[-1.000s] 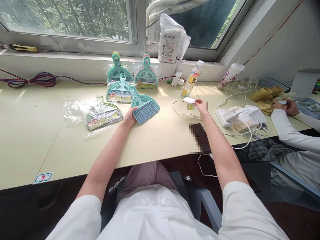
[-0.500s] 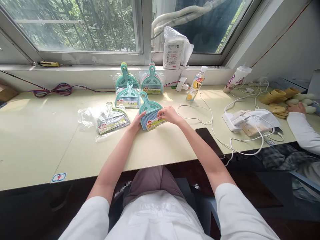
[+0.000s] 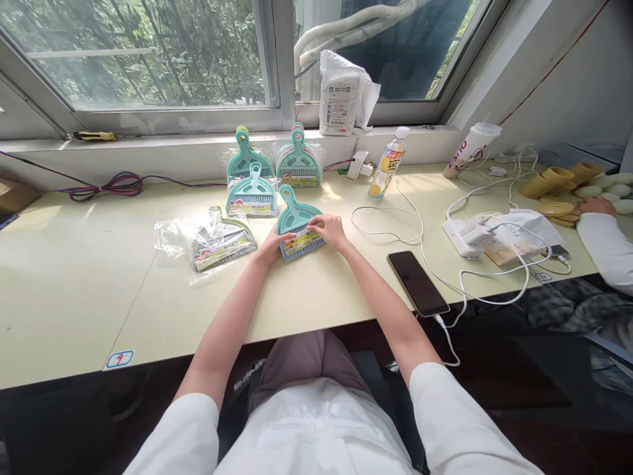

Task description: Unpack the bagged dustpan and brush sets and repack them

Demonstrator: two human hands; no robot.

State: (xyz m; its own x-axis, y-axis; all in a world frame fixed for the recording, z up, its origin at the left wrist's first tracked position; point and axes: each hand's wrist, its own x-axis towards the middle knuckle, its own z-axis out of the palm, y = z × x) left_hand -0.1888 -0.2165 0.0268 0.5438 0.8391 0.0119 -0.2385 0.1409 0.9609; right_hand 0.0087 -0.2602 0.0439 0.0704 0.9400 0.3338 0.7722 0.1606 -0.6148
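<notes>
In front of me on the table lies a teal dustpan-and-brush set (image 3: 295, 212), its handle pointing away. My left hand (image 3: 271, 244) grips its left edge, the thumb lying over a yellow printed label card (image 3: 300, 243) on the blue-grey bristles. At the card's upper right, my right hand (image 3: 330, 231) pinches it between thumb and fingers. A bagged teal set (image 3: 252, 194) stands just behind, with a bagged green-and-teal pair (image 3: 247, 158) and another bagged teal set (image 3: 299, 161) against the sill. Left of my hands is a grey-green set (image 3: 225, 247) in a clear bag.
To the right are a drink bottle (image 3: 389, 163), a phone (image 3: 418, 282) on a white cable, a power strip (image 3: 462, 239) and a white cup (image 3: 472, 150). A co-worker's hand (image 3: 596, 206) is at the far right. A bundled cable (image 3: 116, 186) lies at the back left.
The label card has moved up and left across the bristles, along with my right hand. My left thumb now lies over the card. The view has shifted slightly.
</notes>
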